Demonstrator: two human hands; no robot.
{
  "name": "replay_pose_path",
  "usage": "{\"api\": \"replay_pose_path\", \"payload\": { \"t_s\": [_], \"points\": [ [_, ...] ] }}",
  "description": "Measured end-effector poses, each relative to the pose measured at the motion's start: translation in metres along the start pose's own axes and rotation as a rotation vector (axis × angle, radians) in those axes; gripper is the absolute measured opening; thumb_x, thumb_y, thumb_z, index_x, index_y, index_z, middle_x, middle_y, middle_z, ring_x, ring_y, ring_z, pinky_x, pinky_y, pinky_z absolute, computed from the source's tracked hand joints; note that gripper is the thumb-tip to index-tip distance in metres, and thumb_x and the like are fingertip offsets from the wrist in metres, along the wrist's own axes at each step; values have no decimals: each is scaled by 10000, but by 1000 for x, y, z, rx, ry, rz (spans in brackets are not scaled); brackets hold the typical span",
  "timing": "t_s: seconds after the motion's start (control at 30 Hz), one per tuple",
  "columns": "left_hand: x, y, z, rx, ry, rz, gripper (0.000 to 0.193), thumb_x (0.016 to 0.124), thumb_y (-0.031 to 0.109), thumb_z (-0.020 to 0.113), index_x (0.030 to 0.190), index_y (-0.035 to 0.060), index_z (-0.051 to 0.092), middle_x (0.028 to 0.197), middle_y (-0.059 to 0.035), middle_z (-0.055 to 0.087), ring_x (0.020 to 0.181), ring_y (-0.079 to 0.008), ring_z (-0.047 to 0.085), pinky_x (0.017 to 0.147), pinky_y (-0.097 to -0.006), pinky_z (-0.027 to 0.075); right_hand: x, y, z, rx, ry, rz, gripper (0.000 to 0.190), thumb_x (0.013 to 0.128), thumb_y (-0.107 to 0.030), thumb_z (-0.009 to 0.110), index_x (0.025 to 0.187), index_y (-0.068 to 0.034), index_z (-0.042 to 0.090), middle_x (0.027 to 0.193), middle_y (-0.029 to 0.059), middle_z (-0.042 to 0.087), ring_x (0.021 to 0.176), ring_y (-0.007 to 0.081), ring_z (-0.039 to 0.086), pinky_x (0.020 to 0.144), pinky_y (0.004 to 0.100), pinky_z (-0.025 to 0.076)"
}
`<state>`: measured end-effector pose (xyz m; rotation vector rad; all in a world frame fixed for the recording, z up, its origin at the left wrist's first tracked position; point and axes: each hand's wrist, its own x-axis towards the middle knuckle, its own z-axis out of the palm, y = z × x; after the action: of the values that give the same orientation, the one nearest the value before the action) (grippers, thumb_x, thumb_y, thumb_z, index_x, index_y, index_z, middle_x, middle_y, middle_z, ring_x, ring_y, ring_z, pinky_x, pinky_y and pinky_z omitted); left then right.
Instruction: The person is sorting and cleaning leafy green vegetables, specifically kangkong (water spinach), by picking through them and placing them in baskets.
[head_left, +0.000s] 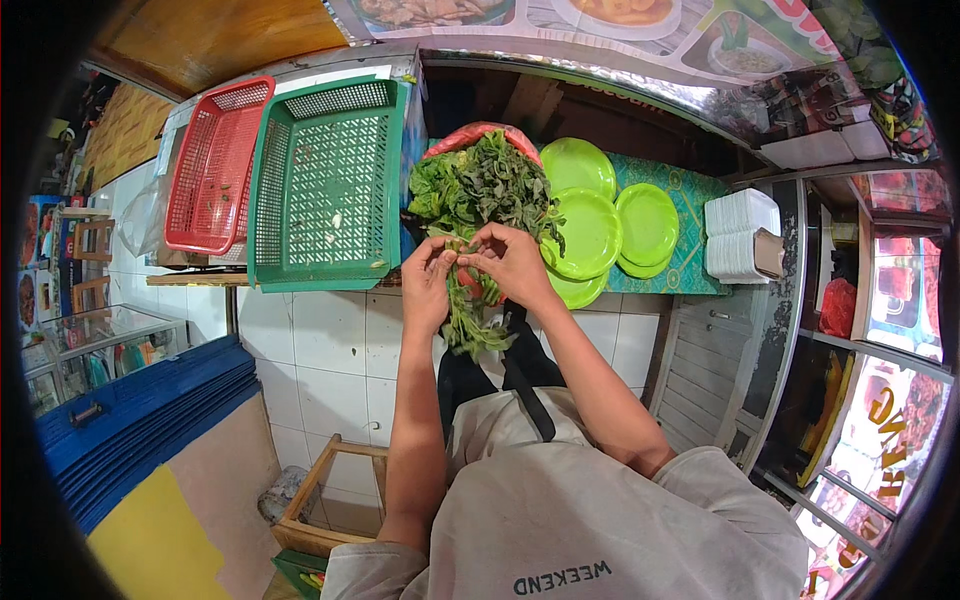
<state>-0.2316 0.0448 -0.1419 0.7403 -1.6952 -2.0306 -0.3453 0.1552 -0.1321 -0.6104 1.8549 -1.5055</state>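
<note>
Between my two hands hangs a sprig of leafy greens (474, 322), its leaves pointing down toward my lap. My left hand (426, 281) pinches the stems between thumb and fingers. Close beside it, my right hand (514, 264) also pinches the stem end, fingertips nearly touching the left ones. Just beyond the hands, a red plastic bag (480, 132) holds a heap of leafy greens (499, 180), lighter on the left and darker on the right. Part of the bag is hidden behind the hands and leaves.
Left of the greens stand a green plastic basket (330, 187) with a few scraps and a red plastic basket (217, 172). To the right are several lime-green plates (585, 229) on a patterned tablecloth (690, 232) and stacked white foam trays (739, 232). A wooden stool (311, 491) stands lower left.
</note>
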Motion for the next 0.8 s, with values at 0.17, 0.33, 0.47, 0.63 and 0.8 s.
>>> {"api": "replay_pose_path", "payload": {
  "t_s": [0.17, 0.33, 0.47, 0.63, 0.8],
  "points": [
    [-16, -68, -10, -66, 90, -149, 233, 963, 91, 577, 1162, -32, 571, 991, -59, 630, 834, -95, 591, 749, -233, 479, 4, 71, 7, -68, -141, 158, 152, 833, -26, 719, 929, 18, 610, 785, 17, 649, 689, 50, 594, 640, 222, 487],
    [-35, -108, -15, -27, 174, -380, 299, 956, 60, 573, 1233, -51, 550, 1010, -83, 636, 818, -116, 609, 751, -253, 510, -1, 166, 2, -285, -184, 177, 132, 823, 10, 678, 948, 16, 638, 789, 58, 667, 714, 127, 636, 662, 277, 511],
    [-49, -132, -23, 4, 141, -387, 286, 952, 71, 581, 1210, -52, 567, 1008, -74, 647, 836, -107, 599, 775, -256, 504, -8, 197, 3, -691, -310, 233, 234, 751, 30, 654, 974, -33, 687, 811, 128, 660, 762, 286, 660, 730, 362, 527],
    [-54, -141, -22, 25, 124, -393, 289, 958, 129, 586, 1195, -37, 576, 1012, -68, 649, 863, -107, 593, 808, -264, 492, -12, 222, 17, -838, -310, 39, 246, 741, 27, 618, 969, -31, 691, 951, 170, 637, 883, 325, 656, 802, 415, 524],
    [-56, -134, -15, -81, 101, -431, 265, 968, 100, 552, 1196, -34, 559, 1027, -85, 640, 891, -150, 625, 833, -277, 494, -15, 222, 18, -1204, -400, -20, 152, 743, -5, 609, 877, -36, 675, 1062, 130, 601, 1066, 327, 576, 914, 416, 472]
  ]
}}
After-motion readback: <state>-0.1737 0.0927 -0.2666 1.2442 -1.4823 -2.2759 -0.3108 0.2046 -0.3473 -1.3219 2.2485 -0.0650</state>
